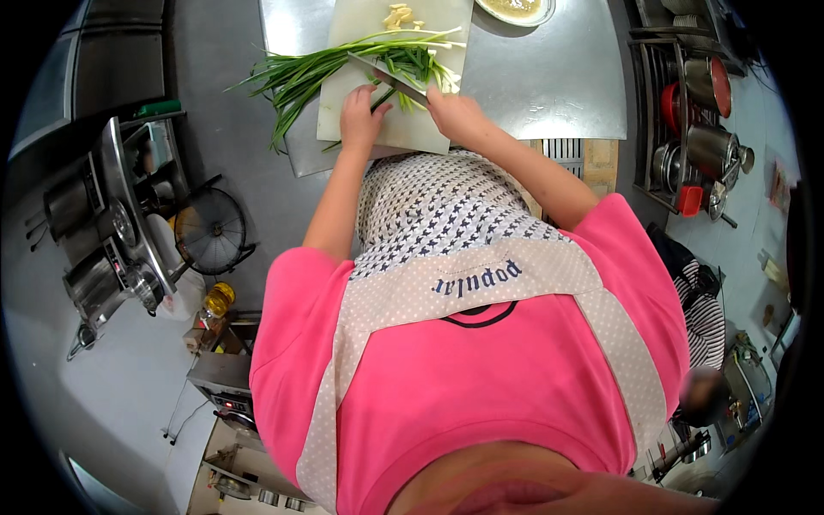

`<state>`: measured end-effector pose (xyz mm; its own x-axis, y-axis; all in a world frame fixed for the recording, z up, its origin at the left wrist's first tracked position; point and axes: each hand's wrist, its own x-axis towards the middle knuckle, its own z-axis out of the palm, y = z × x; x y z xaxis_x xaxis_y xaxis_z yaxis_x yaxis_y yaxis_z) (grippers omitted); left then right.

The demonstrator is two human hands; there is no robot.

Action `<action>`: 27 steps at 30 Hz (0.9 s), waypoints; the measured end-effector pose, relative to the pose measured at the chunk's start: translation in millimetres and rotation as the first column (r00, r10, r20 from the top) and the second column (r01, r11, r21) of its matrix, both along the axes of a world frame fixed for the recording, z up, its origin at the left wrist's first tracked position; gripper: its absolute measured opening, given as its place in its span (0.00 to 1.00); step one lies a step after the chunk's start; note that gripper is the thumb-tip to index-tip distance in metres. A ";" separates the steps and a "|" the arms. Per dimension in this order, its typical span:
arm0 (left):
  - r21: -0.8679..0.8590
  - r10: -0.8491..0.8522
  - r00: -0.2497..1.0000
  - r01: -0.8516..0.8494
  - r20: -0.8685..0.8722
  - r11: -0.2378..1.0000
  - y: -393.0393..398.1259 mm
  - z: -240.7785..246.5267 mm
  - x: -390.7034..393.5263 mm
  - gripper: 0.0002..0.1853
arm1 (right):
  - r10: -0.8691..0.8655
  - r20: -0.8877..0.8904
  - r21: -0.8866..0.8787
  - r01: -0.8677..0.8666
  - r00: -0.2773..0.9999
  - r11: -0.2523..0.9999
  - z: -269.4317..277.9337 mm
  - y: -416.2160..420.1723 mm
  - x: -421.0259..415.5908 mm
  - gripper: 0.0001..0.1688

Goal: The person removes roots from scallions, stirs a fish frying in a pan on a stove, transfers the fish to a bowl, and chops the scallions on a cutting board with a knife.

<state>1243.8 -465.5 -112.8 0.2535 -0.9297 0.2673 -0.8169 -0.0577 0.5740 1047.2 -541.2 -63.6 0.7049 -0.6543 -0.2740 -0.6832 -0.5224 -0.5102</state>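
Observation:
My right hand [457, 116] is closed around the handle of a kitchen knife [393, 80], its broad blade slanting up and left over the greens. Under and beyond the blade lies a bunch of green onions [309, 71], white ends to the right and long leaves hanging off the left of a white cutting board [399, 132]. My left hand [362, 116] rests at the board's near left part, thumb and fingers around a few green stalks just left of the blade. Several peeled garlic pieces [399, 15] lie at the board's far end.
The board is on a stainless steel table [547, 84]. A bowl of pale, chopped-looking food [544, 19] stands at the far right. A rack with pots [711, 151] is at the right, a standing fan [215, 228] at the left. Another person in a striped top [705, 325] is behind at the right.

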 end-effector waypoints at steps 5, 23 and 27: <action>0.053 0.024 0.993 -0.030 0.112 0.998 40.8 -13.5 13.9 0.12 | 0.128 -0.078 0.045 -0.125 0.989 0.991 -3.5 22.7 -11.2 0.06; 0.019 0.127 0.991 -0.128 0.053 0.992 38.4 -10.5 5.4 0.14 | 0.169 -0.043 0.052 -0.167 0.985 0.985 1.3 20.9 -13.7 0.07; 0.162 0.018 0.999 -0.012 -0.033 0.987 58.2 -33.6 9.9 0.08 | 0.199 -0.018 0.065 -0.198 0.980 0.978 -20.6 30.9 3.0 0.07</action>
